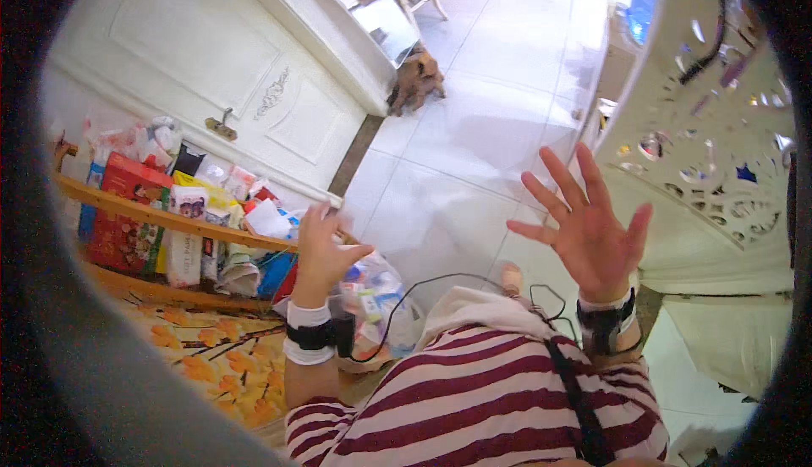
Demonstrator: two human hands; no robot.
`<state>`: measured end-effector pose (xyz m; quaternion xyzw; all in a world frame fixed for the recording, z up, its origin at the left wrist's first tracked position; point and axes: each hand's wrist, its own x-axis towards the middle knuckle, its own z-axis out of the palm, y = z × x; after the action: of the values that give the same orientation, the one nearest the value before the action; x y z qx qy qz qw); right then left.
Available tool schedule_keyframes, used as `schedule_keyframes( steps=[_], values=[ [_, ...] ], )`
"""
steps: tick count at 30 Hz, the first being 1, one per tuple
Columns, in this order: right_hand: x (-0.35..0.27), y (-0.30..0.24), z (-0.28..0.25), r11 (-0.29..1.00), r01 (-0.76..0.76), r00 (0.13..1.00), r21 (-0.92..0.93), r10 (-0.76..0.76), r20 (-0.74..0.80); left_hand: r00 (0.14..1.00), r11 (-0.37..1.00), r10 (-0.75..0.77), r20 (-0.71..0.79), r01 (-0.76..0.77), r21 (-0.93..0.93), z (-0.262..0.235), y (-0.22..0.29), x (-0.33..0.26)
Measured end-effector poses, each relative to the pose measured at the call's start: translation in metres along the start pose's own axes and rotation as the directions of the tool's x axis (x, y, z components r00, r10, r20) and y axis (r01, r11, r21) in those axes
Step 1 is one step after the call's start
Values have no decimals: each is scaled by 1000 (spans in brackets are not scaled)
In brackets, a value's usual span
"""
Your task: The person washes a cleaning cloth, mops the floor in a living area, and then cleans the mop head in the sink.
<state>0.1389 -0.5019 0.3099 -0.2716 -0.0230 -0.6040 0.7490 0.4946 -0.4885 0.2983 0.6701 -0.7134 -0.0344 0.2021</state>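
Observation:
My right hand [588,230] is raised with its palm showing and its fingers spread wide. Nothing is in it, and it hovers above the pale tiled floor beside a white openwork panel [702,154]. My left hand [320,255] is also lifted, thumb stretched out to the side, its fingers partly blurred and foreshortened. It holds nothing that I can see. It is nearest to the end of a wooden rail [182,220] and a plastic bag of packages [376,302]. Each wrist wears a black strap [311,337] over a white band, and a black cable [440,277] runs from the left one.
Boxes and bags, among them a red box [127,213], crowd behind the rail at the left. A white door [203,52] with a metal handle [222,124] stands beyond them. A brown furry shape [416,82] sits by the door frame. Yellow flower-patterned cloth [224,365] lies at lower left.

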Motion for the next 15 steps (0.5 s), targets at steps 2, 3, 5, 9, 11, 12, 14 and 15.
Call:
schedule_keyframes(
  steps=[2, 3, 5, 9, 11, 12, 14, 15],
  values=[
    [34, 6, -22, 984, -156, 987, -85, 152, -59, 984, 993, -54, 169, 36, 108, -16, -48, -12],
    [55, 7, -40, 983, -168, 985, -77, 165, -40, 992, 995, -79, 99, 73, 68, -22, -52, -18],
    [78, 15, -62, 923, -321, 946, -213, 320, -41, 989, 988, -149, 26, 148, 33, -28, -58, -24],
    [125, 28, -76, 865, -401, 915, -301, 364, -171, 762, 290, -539, 359, 568, -770, -17, -101, -41],
    [142, 35, -89, 872, -382, 924, -307, 363, -121, 926, 592, -366, 94, 310, -744, -8, -94, -5],
    [152, 33, -99, 878, -372, 928, -300, 351, -124, 900, 327, -409, 151, 298, -897, -7, -83, 15],
    [168, 32, -114, 883, -340, 940, -324, 310, -143, 879, 34, -437, 192, 230, -973, -11, -72, 57],
    [175, 30, -120, 877, -321, 946, -357, 282, -158, 958, -42, -260, 124, 117, -992, -12, -73, 77]
  ],
)
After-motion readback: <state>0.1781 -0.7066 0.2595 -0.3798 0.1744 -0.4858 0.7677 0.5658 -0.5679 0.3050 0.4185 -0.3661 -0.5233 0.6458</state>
